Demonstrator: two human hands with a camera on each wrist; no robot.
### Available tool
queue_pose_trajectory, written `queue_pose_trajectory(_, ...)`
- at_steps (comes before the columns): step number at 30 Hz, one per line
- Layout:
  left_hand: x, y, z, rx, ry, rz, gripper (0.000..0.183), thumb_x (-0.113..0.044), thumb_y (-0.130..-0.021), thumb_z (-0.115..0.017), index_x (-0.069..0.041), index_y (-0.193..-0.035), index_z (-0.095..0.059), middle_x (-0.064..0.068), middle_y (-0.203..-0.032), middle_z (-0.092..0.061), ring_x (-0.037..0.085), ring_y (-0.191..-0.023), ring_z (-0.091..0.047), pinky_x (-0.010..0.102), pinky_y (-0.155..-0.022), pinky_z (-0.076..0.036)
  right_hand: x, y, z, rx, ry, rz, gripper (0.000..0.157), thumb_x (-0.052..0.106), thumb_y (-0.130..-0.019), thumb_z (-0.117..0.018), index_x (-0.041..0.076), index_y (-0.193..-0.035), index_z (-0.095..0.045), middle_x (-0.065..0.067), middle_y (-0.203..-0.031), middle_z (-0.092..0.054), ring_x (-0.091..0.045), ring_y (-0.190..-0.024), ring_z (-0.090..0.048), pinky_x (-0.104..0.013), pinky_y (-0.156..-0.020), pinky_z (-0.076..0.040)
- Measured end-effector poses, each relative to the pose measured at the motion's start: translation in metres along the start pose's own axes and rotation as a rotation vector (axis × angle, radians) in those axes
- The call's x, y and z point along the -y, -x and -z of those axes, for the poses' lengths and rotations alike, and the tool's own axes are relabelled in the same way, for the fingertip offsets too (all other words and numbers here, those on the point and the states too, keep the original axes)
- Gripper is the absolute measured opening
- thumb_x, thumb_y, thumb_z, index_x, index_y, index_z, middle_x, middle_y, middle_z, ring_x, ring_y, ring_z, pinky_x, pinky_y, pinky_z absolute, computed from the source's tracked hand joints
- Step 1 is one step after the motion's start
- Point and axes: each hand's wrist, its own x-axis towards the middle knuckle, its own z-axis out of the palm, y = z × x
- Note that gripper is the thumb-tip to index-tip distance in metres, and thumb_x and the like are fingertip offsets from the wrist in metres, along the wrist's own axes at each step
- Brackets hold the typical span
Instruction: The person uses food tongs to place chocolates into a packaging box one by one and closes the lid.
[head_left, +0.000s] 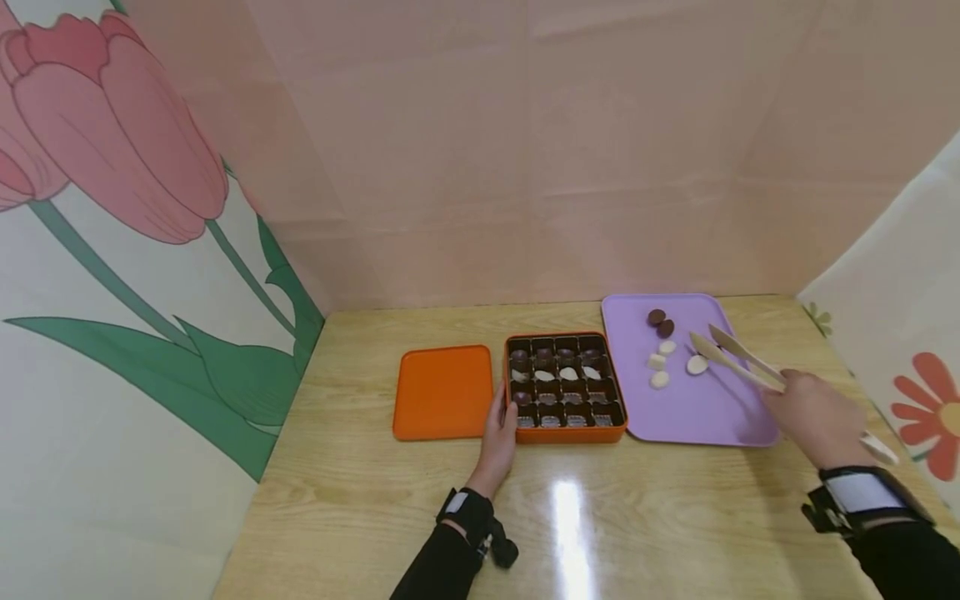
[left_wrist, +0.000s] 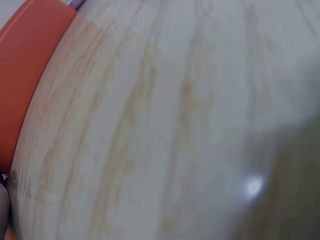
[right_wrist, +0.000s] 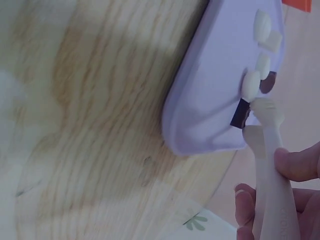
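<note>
My left hand (head_left: 497,442) rests along the left wall of an orange box (head_left: 573,435), its fingers straight and its thumb at the rim. Inside, a dark divided insert (head_left: 561,418) holds dark chocolates and a row with several white pieces. In the right wrist view, my right hand (right_wrist: 300,200) grips pale tongs (right_wrist: 274,165) with parted tips over a purple tray (right_wrist: 195,115). White pieces (head_left: 697,364) and dark round chocolates (head_left: 665,328) lie on the tray. A dark square piece (right_wrist: 240,114) shows beside the tong tips; I cannot tell whether they touch it.
A flat orange lid (head_left: 442,393) lies left of the box on the wooden table (head_left: 375,517). The tray stands against the box's right side. A pink backdrop (head_left: 525,167) rises behind the table, with flower-printed sheets at both sides.
</note>
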Motion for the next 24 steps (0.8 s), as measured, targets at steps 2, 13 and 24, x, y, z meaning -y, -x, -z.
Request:
queue_pose_trajectory(2,0.002,-0.001,0.0,0.0,0.005,0.002,0.055,-0.036,-0.102,-0.035,-0.03,-0.152,-0.015,0.008,-0.161,-0.012,0.03,-0.142,-0.019,0.06,-0.113,-0.026,-0.003,0.001,-0.001,0.01,0.01,-0.007,0.047,0.037,-0.089,-0.052,-0.006,-0.106,-0.056,-0.025,-0.071,-0.061,-0.03,-0.052,-0.049,-0.042,-0.035,-0.032)
queue_pose_trajectory(13,0.031,-0.015,-0.004,-0.013,0.02,-0.012,0.059,-0.047,-0.099,-0.036,-0.034,-0.152,-0.014,-0.001,-0.161,-0.01,0.025,-0.144,-0.015,0.056,-0.115,-0.026,-0.017,0.003,-0.013,0.035,0.012,-0.043,0.048,0.034,-0.087,-0.056,-0.009,-0.109,-0.055,-0.032,-0.081,-0.063,-0.034,-0.057,-0.053,-0.045,-0.039,-0.033)
queue_pose_trajectory(24,0.027,-0.015,-0.004,-0.022,0.01,-0.011,0.059,-0.047,-0.099,-0.036,-0.034,-0.152,-0.014,-0.001,-0.161,-0.012,0.025,-0.144,-0.015,0.055,-0.116,-0.026,-0.008,0.018,-0.013,-0.101,-0.013,0.002,0.031,0.027,-0.089,-0.055,-0.003,-0.091,-0.06,-0.02,-0.063,-0.062,-0.027,-0.047,-0.05,-0.039,-0.032,-0.028)
